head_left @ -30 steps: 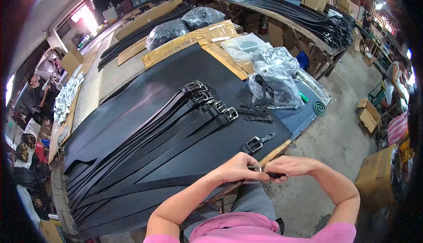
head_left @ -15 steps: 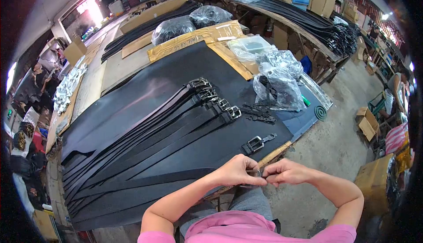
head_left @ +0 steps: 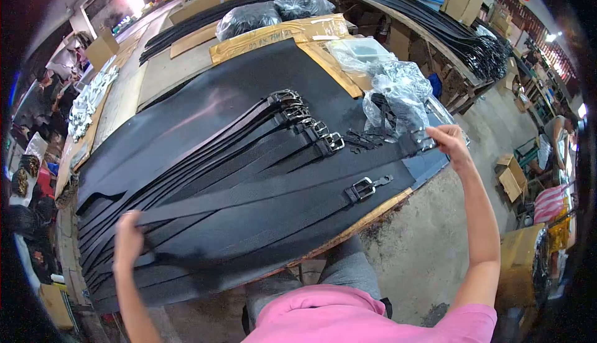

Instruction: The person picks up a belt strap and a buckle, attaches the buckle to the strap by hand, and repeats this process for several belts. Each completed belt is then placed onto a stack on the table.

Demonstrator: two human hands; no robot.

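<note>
A black belt (head_left: pixel 280 186) is stretched across the work table, above other belts. My right hand (head_left: pixel 453 144) pinches its buckle end, with the metal buckle at the fingertips. At the far left of the strap, my left hand (head_left: pixel 128 237) is closed on the belt, though motion smears its fingers. Under the strap lies a row of black belts (head_left: pixel 211 150), their buckles bunched near the middle. Another belt buckle (head_left: pixel 362 189) lies by the table's front edge with a small black strip sticking out of it. Several black strips (head_left: pixel 367 139) are piled beside the plastic bag.
A clear plastic bag (head_left: pixel 398 97) sits at the right of the black sheet (head_left: pixel 180 110). Brown cardboard (head_left: pixel 280 37) and two filled bags (head_left: pixel 249 21) lie farther back. More black straps (head_left: pixel 435 23) cover another table. A person (head_left: pixel 558 138) sits at the far right.
My hands were together at the table's front edge, working on a buckle. Now they are wide apart, left hand far left, right hand up and right, the belt stretched between them.
</note>
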